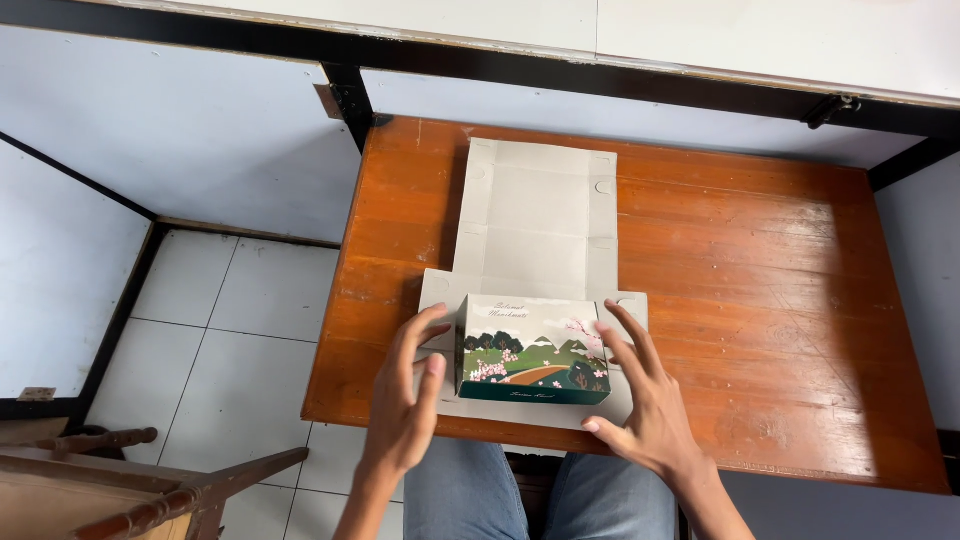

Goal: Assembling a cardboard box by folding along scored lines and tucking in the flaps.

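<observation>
Both hands, left (pixel 405 400) and right (pixel 640 395), spread open, flank the raised panel of a light, bendy cardboard box (pixel 533 300); best gripped by its side edges.

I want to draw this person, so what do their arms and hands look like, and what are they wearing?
Both arms are bare, with no sleeves showing up to the bottom edge of the picture. The left hand and right hand wear no gloves, and no rings, watch or bracelets can be seen. The fingernails are short and plain. Below them are blue jeans.
</observation>
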